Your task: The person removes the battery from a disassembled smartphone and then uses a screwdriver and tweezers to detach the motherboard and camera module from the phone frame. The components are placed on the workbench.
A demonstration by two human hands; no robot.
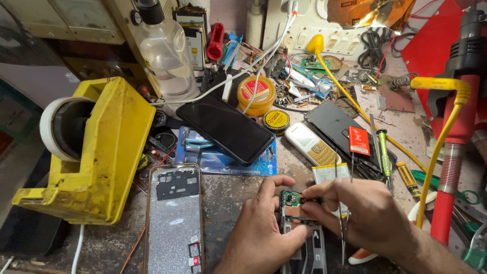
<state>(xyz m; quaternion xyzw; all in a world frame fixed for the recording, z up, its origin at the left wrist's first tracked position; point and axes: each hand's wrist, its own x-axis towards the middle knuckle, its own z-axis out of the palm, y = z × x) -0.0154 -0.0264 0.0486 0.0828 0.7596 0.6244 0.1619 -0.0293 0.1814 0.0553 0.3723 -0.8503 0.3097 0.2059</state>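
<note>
My left hand [266,223] grips the left side of an opened phone body [299,241] lying on the bench at the bottom centre. At the phone's top end sits a small green circuit board [291,198]. My right hand [362,215] pinches that top end with thumb and fingers and also carries thin metal tweezers [344,238] that point downward. Much of the phone is hidden under both hands.
A yellow tape dispenser [96,152] stands at the left. An open phone back shell [175,218] lies beside it. A black phone [225,127], a white keypad phone [310,144], solder tins [256,94], screwdrivers [385,155], a clear bottle [165,53] and a red hot-air tool [454,137] crowd the bench.
</note>
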